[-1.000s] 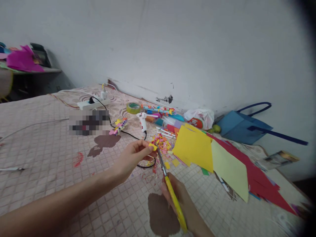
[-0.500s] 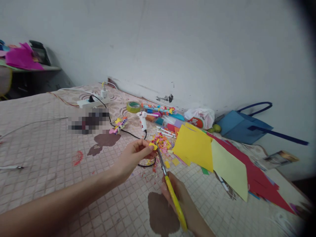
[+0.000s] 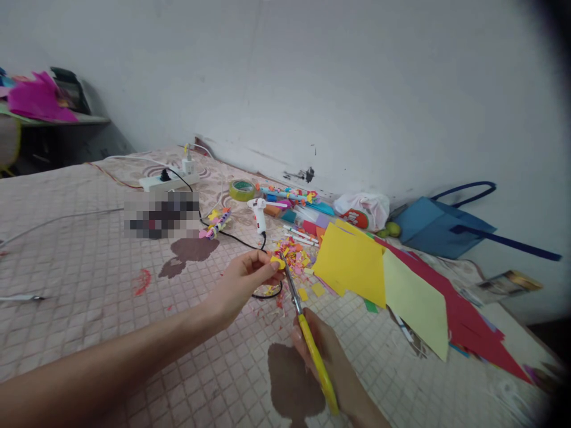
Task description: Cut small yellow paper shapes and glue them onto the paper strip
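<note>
Between the thumb and fingers of my left hand (image 3: 250, 273) is a small piece of yellow paper (image 3: 277, 262). My right hand (image 3: 323, 345) is closed round the yellow handles of a pair of scissors (image 3: 303, 324). The scissor blades point up and away, with their tips at the right edge of the yellow piece. Whether the blades are parted there is too small to tell. Just beyond my hands lies a heap of colourful paper scraps (image 3: 294, 255). A white glue gun (image 3: 257, 217) stands behind the heap, its black cord running past my left hand.
Yellow sheets (image 3: 350, 258), a pale green sheet (image 3: 416, 300) and red sheets (image 3: 468, 327) lie to the right. Beyond them sits a blue bag (image 3: 441, 226) by the wall. Tape (image 3: 242, 190), a decorated paper strip (image 3: 217, 223) and a power strip (image 3: 154, 181) are further back left.
The yellow piece in my left hand has turned slightly at the scissor tips, and its edge looks more rounded. Both hands stay nearly in place; the view has shifted slightly.
</note>
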`<state>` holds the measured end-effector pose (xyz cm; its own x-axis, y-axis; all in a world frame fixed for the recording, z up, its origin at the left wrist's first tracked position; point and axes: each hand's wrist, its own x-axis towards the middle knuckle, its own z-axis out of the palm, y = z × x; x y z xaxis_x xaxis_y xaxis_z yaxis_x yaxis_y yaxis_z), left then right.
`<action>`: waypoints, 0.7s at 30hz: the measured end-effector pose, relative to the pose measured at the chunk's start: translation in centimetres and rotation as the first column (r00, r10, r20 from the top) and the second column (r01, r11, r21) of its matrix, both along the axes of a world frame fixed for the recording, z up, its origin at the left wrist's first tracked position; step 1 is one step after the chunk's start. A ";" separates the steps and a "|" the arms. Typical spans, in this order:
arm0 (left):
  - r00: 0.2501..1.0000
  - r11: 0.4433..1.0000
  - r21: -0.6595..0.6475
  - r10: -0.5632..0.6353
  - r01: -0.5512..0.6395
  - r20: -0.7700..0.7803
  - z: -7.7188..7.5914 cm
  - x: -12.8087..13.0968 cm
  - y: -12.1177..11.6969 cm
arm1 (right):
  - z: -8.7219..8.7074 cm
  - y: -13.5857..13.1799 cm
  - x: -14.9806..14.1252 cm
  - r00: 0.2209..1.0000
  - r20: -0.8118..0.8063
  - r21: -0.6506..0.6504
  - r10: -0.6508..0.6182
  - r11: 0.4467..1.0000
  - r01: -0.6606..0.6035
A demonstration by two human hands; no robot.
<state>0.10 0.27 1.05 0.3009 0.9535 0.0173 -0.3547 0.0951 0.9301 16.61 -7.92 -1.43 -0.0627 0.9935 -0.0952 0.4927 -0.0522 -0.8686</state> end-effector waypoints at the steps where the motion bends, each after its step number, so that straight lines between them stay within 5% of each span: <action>1: 1.000 1.000 -0.002 0.000 0.000 0.007 0.0 0.0 0.0 | 0.0 0.0 0.0 1.000 -0.004 -0.003 -0.002 1.000 0.002; 21: 0.999 1.000 -0.027 0.007 -0.006 0.052 -0.5 0.1 0.0 | 0.1 0.1 0.1 0.999 0.015 -0.009 0.048 0.999 -0.048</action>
